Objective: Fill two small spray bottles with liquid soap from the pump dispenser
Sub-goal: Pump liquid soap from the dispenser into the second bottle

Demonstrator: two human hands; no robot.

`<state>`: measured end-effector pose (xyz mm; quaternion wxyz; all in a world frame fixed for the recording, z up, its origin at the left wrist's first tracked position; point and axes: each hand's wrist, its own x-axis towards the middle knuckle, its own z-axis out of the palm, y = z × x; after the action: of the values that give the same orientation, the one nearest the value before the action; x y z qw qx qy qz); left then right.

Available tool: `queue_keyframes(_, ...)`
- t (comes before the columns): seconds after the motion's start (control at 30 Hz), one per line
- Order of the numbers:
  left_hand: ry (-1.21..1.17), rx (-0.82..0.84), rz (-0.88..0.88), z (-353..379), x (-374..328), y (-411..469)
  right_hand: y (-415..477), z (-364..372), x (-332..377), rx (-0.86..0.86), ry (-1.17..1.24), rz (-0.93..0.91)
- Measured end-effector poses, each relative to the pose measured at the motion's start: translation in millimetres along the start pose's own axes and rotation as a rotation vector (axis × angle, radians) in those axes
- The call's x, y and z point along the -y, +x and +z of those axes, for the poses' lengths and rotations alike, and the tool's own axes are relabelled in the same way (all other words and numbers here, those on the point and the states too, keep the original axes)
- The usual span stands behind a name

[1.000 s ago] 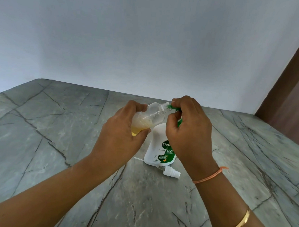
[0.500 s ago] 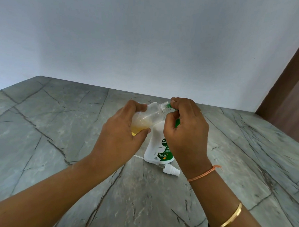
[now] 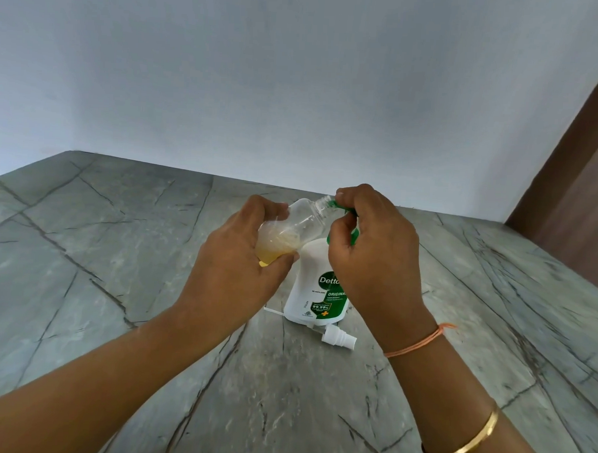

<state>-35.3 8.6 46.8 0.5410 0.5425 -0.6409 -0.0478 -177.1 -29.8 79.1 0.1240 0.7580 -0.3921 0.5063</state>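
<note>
My left hand (image 3: 234, 268) grips a small clear spray bottle (image 3: 296, 226), tilted with its open neck up to the right. Yellow soap sits in its lower end. The neck meets the green nozzle of the white pump dispenser (image 3: 317, 285), which stands on the table. My right hand (image 3: 375, 260) is curled over the green pump head (image 3: 343, 211) and hides most of it. A white spray cap (image 3: 339, 337) with its thin tube lies on the table just in front of the dispenser. Only one spray bottle is in view.
The grey marble-patterned table (image 3: 118, 252) runs back to a pale wall. A brown door frame (image 3: 579, 204) stands at the right. Bracelets circle my right wrist and forearm.
Both hands and the bottle stay together at the pump. The view has shifted slightly, and the right hand sits a little lower on the pump head.
</note>
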Motion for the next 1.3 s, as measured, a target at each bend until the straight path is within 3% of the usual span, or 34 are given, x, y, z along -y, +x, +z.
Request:
queue_keyframes(0.17,-0.008,0.008,0.010,1,1,-1,-4,8,1,-0.070,0.000,0.008)
queue_keyframes(0.7,-0.006,-0.016,0.019,-1,0,2,0,0,1,0.014,-0.020,0.006)
queue_keyframes(1.0,-0.013,0.006,0.024,3,3,-2,-8,10,4,-0.072,-0.023,0.024)
queue_keyframes(1.3,-0.013,-0.005,0.014,1,3,0,-1,1,3,0.018,-0.003,0.013)
